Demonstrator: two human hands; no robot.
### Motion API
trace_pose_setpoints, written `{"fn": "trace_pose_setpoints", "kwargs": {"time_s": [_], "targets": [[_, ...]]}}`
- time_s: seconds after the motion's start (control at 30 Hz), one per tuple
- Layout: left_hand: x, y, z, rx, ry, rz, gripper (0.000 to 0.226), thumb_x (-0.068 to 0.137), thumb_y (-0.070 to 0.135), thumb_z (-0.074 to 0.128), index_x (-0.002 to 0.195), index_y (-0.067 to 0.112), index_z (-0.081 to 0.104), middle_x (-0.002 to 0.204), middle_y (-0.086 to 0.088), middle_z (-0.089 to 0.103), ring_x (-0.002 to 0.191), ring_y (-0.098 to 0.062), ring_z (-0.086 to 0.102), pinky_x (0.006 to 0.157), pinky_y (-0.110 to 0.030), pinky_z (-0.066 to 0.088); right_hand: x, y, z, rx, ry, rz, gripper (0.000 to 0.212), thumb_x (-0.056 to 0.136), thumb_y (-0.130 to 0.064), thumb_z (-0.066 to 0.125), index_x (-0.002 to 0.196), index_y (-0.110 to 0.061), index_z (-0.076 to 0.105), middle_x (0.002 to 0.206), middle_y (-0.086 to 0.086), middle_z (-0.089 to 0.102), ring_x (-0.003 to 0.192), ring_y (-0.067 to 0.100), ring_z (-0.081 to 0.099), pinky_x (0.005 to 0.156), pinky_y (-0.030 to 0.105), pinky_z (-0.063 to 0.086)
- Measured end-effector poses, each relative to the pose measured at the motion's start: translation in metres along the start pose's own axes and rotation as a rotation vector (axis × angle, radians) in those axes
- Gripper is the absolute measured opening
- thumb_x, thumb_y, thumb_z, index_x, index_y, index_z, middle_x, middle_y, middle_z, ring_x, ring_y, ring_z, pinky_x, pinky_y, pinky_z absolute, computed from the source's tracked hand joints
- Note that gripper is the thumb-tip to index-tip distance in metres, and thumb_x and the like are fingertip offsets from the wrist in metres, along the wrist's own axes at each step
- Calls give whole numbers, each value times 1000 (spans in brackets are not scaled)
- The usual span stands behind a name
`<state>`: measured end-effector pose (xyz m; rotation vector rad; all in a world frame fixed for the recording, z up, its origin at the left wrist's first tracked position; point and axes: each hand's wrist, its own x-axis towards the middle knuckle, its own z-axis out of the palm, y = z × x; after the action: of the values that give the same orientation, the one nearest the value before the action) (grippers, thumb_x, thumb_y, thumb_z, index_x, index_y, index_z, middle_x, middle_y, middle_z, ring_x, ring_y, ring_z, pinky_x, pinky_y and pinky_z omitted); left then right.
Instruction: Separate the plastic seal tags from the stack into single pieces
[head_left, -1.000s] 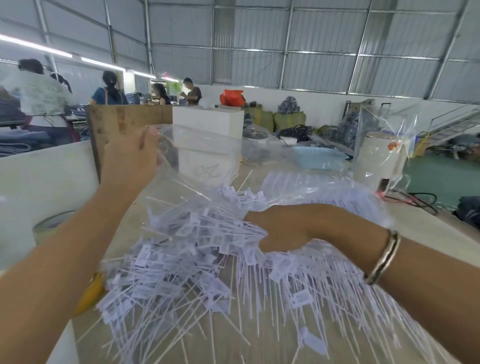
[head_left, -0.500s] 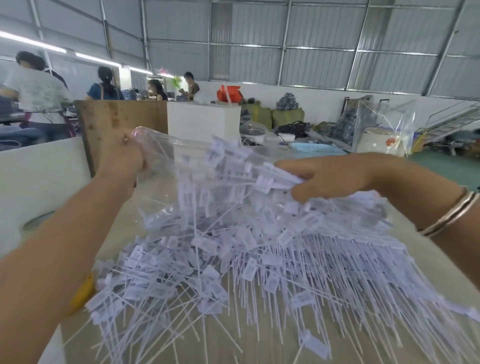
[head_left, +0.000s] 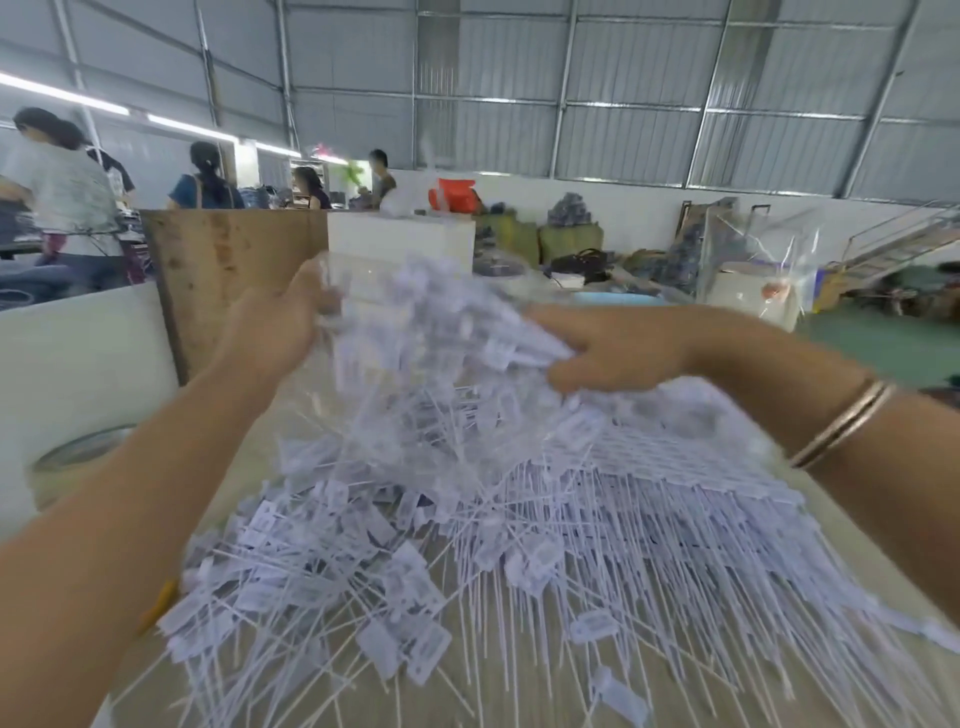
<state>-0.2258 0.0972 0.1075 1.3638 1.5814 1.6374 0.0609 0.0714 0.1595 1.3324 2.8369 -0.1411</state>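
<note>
The left hand grips the clear plastic bag by its upper edge, holding it up — seemingly so its load spills out. The right hand, fingers curled, clutches a clump of the white plastic seal tags, heaped on the pale wooden table — none singled out yet.

You have one view only, from the head camera, wide-angle, looking forward and slightly down over the table. It sits close above the table's near end, so both forearms enter from the bottom corners. Beyond the table's far end it takes in the hall wall and roof.
</note>
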Motion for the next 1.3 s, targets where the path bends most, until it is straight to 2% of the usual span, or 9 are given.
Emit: {"fn": "trace_pose_setpoints", "kwargs": {"time_s": [0.13, 0.3, 0.5, 0.63, 0.73, 0.9, 1.0, 1.17, 1.3], "targets": [[-9, 7, 2, -49, 11, 36, 47, 93, 58, 42, 70, 24, 65, 37, 14, 49, 27, -2, 34, 34, -16, 29, 40, 9, 47, -42, -150, 98, 65, 97, -27, 44, 150, -16, 7, 144, 20, 41, 113, 25, 56, 105, 39, 40], [-36, 4, 7, 172, -213, 277, 44, 90, 67, 26, 87, 42, 63, 35, 8, 41, 31, 0, 36, 35, -8, 31, 87, 10, 60, -211, -186, 244, 64, 98, -34, 44, 150, -14, 12, 151, 14, 30, 129, 31, 41, 97, 35, 38], [-52, -18, 0, 166, -520, 380, 45, 80, 80, 31, 100, 59, 65, 62, 9, 29, 55, -1, 25, 50, -8, 29, 140, -12, 47, -259, -96, 188, 53, 95, -24, 45, 146, -21, 31, 107, -3, 57, 75, 15, 52, 57, 23, 43], [-43, -24, -28, -175, -289, 295, 59, 62, 91, 44, 94, 50, 72, 52, 14, 33, 45, -1, 29, 50, -20, 33, 144, 18, 71, -495, -180, 357, 49, 97, -16, 40, 145, -19, 33, 141, 9, 45, 124, 29, 48, 97, 40, 43], [-38, -25, -31, -192, -211, 307, 58, 53, 92, 53, 87, 50, 73, 63, 7, 45, 49, -1, 35, 57, -17, 43, 152, 21, 87, -555, -10, 329, 42, 96, -9, 42, 137, -15, 44, 134, 9, 49, 120, 31, 51, 92, 44, 45], [-53, -25, -24, -49, -581, 444, 44, 67, 74, 63, 102, 48, 70, 73, 1, 60, 58, -23, 40, 53, -22, 35, 183, 22, 94, -666, 261, 228, 50, 97, -19, 41, 145, -19, 25, 139, 5, 41, 127, 27, 38, 102, 43, 32], [-49, -26, -33, -344, -407, 347, 35, 66, 55, 72, 93, 33, 77, 64, -20, 54, 54, -38, 25, 39, -37, 17, 182, 41, 111, -654, 321, 358, 30, 97, -16, 44, 126, -11, 50, 129, 11, 54, 104, 14, 49, 82, 15, 40], [-42, -21, -30, -311, -230, 307, 19, 76, 38, 57, 70, 33, 75, 49, -5, 37, 41, -6, 29, 41, -19, 17, 155, 40, 122, -430, 107, 229, 41, 94, -22, 48, 133, -8, 45, 141, 11, 42, 130, 27, 37, 105, 34, 29], [-38, -25, -34, -295, -278, 267, 23, 85, 25, 59, 66, 31, 70, 49, 11, 39, 44, -4, 35, 39, -12, 27, 113, 47, 117, -249, 320, 246, 29, 92, -21, 44, 111, -10, 63, 123, 7, 55, 117, 26, 48, 94, 33, 41]]}}
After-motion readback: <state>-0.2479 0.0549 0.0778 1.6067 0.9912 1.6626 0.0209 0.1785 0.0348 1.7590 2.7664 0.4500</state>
